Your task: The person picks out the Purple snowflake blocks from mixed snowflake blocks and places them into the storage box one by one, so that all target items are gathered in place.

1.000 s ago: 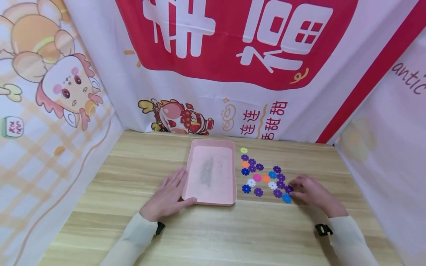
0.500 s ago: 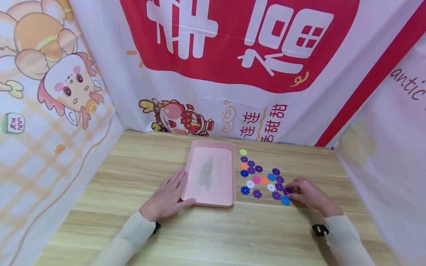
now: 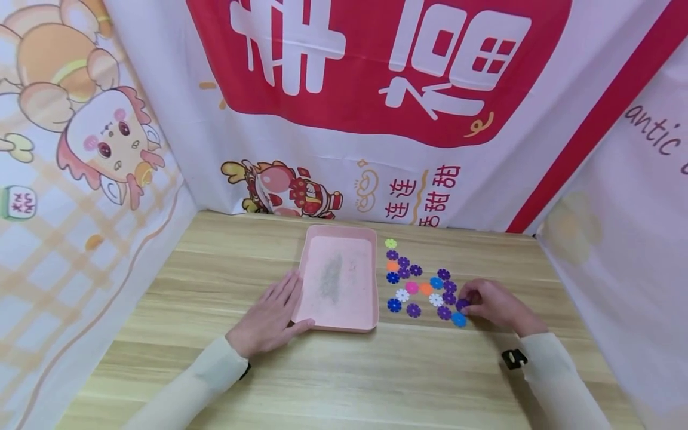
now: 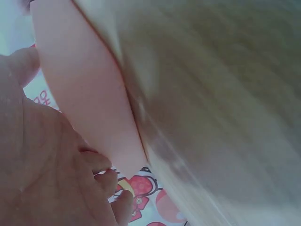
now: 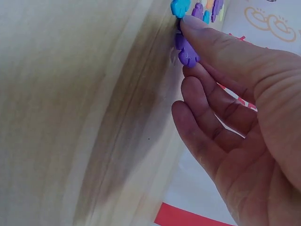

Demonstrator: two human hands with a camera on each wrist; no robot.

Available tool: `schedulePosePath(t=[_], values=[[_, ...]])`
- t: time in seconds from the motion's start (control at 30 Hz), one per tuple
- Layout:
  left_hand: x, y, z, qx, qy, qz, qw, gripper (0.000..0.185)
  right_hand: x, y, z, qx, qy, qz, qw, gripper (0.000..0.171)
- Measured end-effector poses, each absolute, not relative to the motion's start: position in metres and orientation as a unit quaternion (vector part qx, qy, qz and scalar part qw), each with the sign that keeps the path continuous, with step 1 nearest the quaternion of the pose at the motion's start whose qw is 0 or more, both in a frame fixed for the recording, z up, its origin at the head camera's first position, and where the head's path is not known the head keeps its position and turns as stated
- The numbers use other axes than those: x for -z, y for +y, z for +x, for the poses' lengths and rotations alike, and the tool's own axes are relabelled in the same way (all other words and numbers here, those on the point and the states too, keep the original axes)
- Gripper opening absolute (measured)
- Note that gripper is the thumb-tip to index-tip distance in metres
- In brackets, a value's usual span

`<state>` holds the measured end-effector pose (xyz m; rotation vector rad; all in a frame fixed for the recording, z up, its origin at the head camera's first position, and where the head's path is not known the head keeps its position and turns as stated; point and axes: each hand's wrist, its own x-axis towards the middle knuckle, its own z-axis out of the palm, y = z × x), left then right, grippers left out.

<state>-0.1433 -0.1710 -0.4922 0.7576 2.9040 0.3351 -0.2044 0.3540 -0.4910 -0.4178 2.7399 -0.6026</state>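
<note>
Head view: wooden worktop (image 3: 376,370) walled by printed cloth, pink tray (image 3: 338,285) at its middle, taken here as the landmark
Left hand (image 3: 271,316): flat on the worktop just left of the tray, fingers straight, thumb laid along the tray's near left corner; grip slack and wide, holding nothing
Left wrist view: palm (image 4: 42,174) close against the tray's pink wall (image 4: 84,94), wood grain blurred beside it
Right hand (image 3: 491,303): right of the tray, at the far right edge of the flower pieces, fingers curled
Right grip: narrow, pinching a purple flower piece (image 3: 463,304); seen closer in the right wrist view, where a fingertip (image 5: 197,26) presses that purple piece (image 5: 186,51) at the worktop surface, other fingers loosely bent below it
Blue flower piece (image 3: 458,319): on the worktop just beside the pinched purple one, on its near side, right of the tray; also visible beyond the fingertip in the right wrist view (image 5: 180,7)
Scattered flower pieces (image 3: 419,283): flat on the worktop between the tray and the right hand, mostly purple, with blue, white, orange, pink among them
Yellow-green piece (image 3: 390,243): farthest of the scatter, just right of the tray's far right corner
Tray inside: bare pink floor with a grey smudge (image 3: 330,278) down its middle
Sleeves: pale cream on both forearms, dark strap at the right wrist (image 3: 514,358)
</note>
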Motion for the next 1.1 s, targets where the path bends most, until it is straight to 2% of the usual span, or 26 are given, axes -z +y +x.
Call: schedulePosePath(t=[0.33,0.57,0.77,1.1], values=[[0.494,-0.17,-0.143,-0.102,0.959,0.26,0.041,0.094,0.47,0.346,-0.211,0.208,0.95,-0.181,0.147,0.011],[0.495,-0.173,-0.141,-0.105,0.96,0.257,0.042,0.094,0.441,0.319,-0.216,0.22,0.945,-0.211,0.119,0.005],[0.494,-0.173,-0.141,-0.1,0.959,0.261,0.04,0.094,0.431,0.288,-0.218,0.267,0.93,-0.227,0.107,0.005],[0.493,-0.173,-0.142,-0.09,0.959,0.265,0.045,0.094,0.433,0.215,-0.225,0.341,0.893,-0.25,0.155,0.005]])
